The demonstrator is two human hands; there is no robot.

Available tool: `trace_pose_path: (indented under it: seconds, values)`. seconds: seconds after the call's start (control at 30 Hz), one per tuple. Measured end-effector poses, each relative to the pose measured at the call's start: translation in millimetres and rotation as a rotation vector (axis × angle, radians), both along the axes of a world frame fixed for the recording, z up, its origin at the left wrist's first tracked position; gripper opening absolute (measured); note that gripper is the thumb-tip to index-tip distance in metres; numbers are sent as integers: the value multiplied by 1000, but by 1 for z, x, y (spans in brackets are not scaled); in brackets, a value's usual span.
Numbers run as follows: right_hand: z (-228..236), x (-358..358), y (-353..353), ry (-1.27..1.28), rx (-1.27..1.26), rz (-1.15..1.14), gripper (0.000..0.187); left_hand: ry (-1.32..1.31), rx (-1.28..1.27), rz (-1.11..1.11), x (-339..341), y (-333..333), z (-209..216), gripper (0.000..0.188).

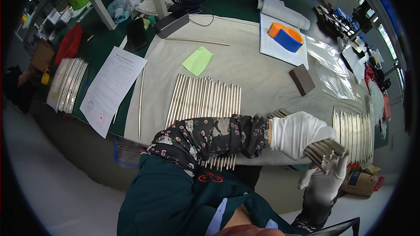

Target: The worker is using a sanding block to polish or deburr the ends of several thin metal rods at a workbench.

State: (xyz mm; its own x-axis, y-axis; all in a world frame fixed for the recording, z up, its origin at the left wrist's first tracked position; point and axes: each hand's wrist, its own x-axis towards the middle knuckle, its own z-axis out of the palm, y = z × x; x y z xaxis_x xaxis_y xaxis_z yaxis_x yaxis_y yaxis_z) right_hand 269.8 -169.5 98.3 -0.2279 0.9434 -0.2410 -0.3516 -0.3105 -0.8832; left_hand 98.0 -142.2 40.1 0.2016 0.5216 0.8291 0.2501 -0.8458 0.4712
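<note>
Head: left hand around rods

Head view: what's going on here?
A person's gloved left hand reaches across to the right, holding a bundle of metal rods in its grip. The gloved right hand is open just below the near rod ends; whether it touches them is hard to tell. A row of similar rods lies on the pale cloth, partly hidden by the left sleeve. Another row of slender, shiny pieces lies at the right.
</note>
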Motion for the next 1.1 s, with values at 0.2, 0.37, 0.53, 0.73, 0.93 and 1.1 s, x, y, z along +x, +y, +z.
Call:
trace_pose_path:
  seconds: [0.2, 0.37, 0.53, 0.73, 0.93, 1.1]
  values:
    - [-55, -26, 68, -670, 684, 326, 56, -398, -280, 38, -35, 9, 1, 60]
    - [-125, -75, 69, -707, 604, 555, 71, -543, -443, 7, -55, 15, 15, 56]
    - [-95, -76, 41, -650, 411, 583, 51, -828, -739, 61, -62, 13, 28, 22]
    - [-68, -42, -1, -458, -164, 698, 42, -1033, -1069, 174, -50, 21, -34, 29]
    - [-94, -37, 2, -511, -201, 720, 45, 497, -224, 646, -41, -27, -39, 76]
    - [-81, -40, 1, -1113, 590, 855, 43, 823, -324, 281, -58, -62, -70, 54]
